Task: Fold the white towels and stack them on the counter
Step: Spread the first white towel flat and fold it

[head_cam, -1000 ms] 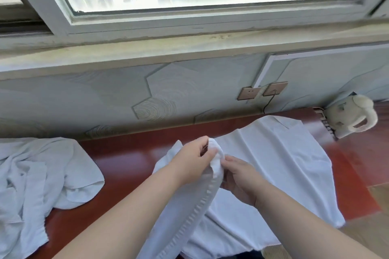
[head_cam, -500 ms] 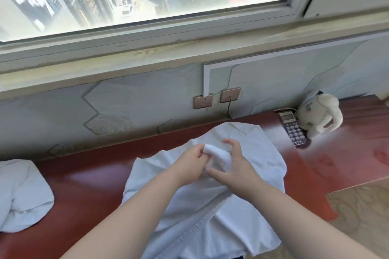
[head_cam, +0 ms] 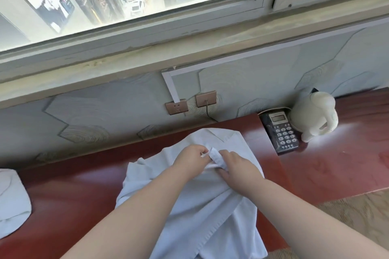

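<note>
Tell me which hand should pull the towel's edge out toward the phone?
Probably the right hand: it pinches the towel edge and sits nearer the phone. The left hand pinches the same edge but would have to cross over.

The tabletop (head_cam: pixel 73 206) is finished as dark red wood under a glossy lacquer, in which window light is mirrored. The towel (head_cam: pixel 189 216) spread on the tabletop is made of white matt cloth, creased, with a stitched hem. A second towel (head_cam: pixel 12 206) at the tabletop's left end is of the same matt cloth. On the tabletop's right part, the telephone (head_cam: pixel 281 132) is cased in black plastic and the kettle (head_cam: pixel 313 115) in smooth off-white plastic. Below the tabletop, rough beige carpet (head_cam: pixel 357 212) is seen.
</note>
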Tool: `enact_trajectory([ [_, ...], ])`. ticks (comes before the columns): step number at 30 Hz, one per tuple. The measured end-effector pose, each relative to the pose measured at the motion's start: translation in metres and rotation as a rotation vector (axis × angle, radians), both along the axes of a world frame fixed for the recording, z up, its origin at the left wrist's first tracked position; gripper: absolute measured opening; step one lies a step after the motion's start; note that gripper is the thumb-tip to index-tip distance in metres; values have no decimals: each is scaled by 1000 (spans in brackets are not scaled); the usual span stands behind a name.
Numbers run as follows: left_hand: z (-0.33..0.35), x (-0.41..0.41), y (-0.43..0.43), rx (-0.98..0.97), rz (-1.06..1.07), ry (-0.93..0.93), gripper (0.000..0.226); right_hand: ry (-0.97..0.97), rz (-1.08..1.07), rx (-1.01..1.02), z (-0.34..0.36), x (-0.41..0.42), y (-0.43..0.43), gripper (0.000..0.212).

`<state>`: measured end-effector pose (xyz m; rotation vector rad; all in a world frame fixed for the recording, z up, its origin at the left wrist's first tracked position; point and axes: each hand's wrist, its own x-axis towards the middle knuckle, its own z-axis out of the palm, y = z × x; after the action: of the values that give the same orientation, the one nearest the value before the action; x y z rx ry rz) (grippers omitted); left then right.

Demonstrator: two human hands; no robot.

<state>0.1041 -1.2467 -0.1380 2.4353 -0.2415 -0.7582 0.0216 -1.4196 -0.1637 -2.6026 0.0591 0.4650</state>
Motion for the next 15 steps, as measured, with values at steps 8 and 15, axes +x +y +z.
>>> enact_trajectory([
  [8,-20,15,-9,88,27,52,35,61,-435,267,-43,22,-31,21],
  [15,-32,9,-11,46,140,108,20,-35,4,-277,-64,84,-54,43],
])
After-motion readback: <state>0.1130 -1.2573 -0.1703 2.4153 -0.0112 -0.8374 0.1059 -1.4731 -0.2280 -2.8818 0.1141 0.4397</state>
